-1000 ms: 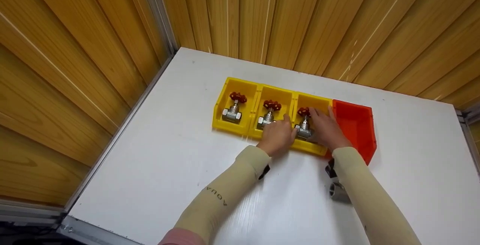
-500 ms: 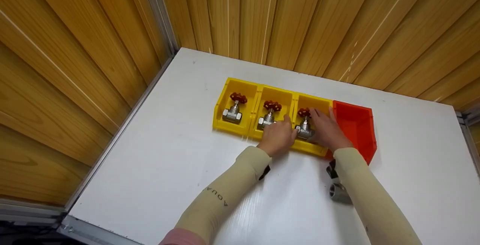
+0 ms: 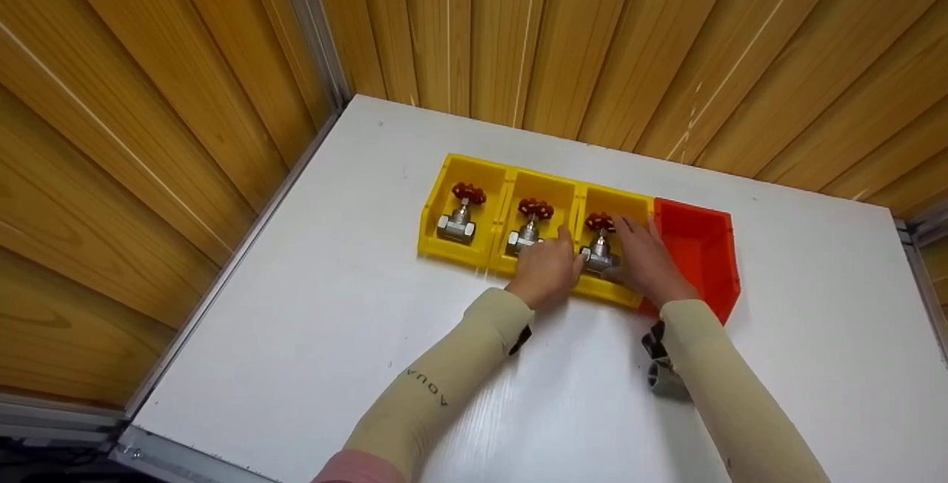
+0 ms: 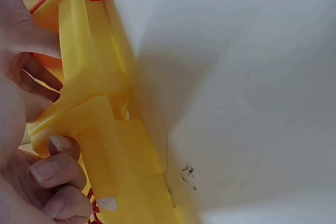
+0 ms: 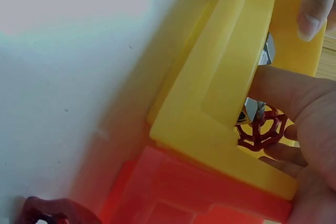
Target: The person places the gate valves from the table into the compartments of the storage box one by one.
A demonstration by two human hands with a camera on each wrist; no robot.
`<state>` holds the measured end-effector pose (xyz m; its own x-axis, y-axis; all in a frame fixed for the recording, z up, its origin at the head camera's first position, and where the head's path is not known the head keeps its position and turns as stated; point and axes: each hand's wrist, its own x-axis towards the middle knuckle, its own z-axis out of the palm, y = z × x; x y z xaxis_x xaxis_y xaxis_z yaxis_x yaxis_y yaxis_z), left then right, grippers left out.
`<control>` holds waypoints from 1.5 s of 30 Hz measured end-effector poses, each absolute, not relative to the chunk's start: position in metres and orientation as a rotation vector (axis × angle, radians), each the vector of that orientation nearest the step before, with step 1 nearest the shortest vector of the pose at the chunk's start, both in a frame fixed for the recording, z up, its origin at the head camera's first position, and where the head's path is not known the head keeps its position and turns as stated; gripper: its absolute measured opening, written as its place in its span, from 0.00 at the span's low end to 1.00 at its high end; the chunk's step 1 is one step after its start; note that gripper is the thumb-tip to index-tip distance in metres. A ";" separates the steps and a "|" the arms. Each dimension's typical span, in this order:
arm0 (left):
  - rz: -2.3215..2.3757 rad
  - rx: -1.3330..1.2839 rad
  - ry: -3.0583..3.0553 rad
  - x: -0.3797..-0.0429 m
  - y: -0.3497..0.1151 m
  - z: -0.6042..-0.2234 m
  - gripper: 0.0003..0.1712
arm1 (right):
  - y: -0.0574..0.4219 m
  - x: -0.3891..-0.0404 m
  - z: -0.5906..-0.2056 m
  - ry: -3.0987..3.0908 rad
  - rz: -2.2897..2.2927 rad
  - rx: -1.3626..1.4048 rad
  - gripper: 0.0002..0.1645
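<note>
Three yellow bins stand in a row, each with a steel valve with a red handwheel: the left valve (image 3: 457, 227), the middle valve (image 3: 526, 235) and the right valve (image 3: 598, 253). At the right yellow bin (image 3: 607, 291), my right hand (image 3: 653, 268) holds the valve, thumb at its body and fingers by the handwheel (image 5: 262, 129). My left hand (image 3: 544, 272) straddles the divider between the middle and right bins. Its curled fingers (image 4: 60, 174) grip that wall from the middle bin's side, while the thumb reaches down by the right valve's near end.
A red bin (image 3: 696, 253) adjoins the yellow row on the right. Below it, another steel valve (image 3: 666, 381) lies on the white table (image 3: 333, 283), partly hidden by my right sleeve; its red handwheel (image 5: 58, 208) shows in the right wrist view. Wood-panelled walls (image 3: 518, 38) border the table.
</note>
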<state>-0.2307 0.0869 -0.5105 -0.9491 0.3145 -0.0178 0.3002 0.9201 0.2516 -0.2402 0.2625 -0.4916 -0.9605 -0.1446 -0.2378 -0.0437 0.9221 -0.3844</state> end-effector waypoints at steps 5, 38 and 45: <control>0.392 0.489 3.030 -0.230 0.086 -0.510 0.34 | 0.261 -0.236 -0.488 2.829 -0.595 -0.118 0.60; 0.425 0.457 3.003 -0.228 0.083 -0.501 0.43 | 0.292 -0.179 -0.463 3.011 -0.755 -0.162 0.53; 0.476 0.482 3.072 -0.223 0.086 -0.497 0.37 | 0.300 -0.165 -0.464 3.006 -0.768 -0.116 0.53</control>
